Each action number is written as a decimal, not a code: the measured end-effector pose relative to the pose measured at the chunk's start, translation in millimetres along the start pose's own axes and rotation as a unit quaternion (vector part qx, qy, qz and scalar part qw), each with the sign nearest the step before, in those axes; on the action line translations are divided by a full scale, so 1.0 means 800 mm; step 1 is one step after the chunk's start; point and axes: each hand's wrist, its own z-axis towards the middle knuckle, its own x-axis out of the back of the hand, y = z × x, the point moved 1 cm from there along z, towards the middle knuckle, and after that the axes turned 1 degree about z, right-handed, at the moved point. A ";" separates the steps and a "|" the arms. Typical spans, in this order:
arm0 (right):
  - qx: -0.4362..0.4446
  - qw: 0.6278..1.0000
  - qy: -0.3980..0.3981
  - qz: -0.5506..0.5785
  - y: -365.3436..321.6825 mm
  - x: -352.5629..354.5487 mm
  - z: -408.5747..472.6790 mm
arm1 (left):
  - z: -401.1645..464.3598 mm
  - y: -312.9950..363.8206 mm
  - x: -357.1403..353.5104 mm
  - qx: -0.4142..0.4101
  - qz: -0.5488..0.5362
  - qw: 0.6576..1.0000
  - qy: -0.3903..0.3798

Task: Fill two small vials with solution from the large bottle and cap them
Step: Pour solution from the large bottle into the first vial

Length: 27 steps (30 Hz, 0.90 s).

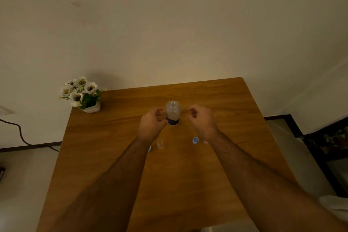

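A person's left hand [151, 125] and right hand [202, 120], fingers loosely curled and holding nothing, flank the uncapped large bottle [172, 112] at mid-table. Nearer, a vial [160, 144] and two blue caps [195, 140] sit apart; filling appears not yet begun.

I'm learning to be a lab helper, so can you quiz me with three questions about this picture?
1. True or false: the large bottle stands upright with no cap on.
2. Which is beside the right forearm: A) a blue cap B) the flower pot C) a spoon?
3. Fill in: the bottle stands on the wooden ____.

Key: 1 true. 2 A. 3 table. Neither the left hand nor the right hand holds anything.
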 end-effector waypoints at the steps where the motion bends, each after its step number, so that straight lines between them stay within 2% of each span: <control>1: -0.001 1.000 -0.004 0.003 0.002 0.002 0.004 | 0.004 0.001 -0.002 0.009 -0.005 1.000 -0.004; 15: -0.035 0.990 -0.137 0.023 0.031 -0.022 0.058 | 0.052 -0.019 -0.032 0.060 0.011 0.997 -0.049; 20: -0.018 0.979 -0.198 0.049 0.032 -0.047 0.076 | 0.066 -0.026 -0.041 0.040 0.002 0.997 -0.073; 27: -0.001 0.972 -0.220 0.086 0.034 -0.071 0.089 | 0.077 -0.031 -0.050 0.027 -0.060 0.993 -0.101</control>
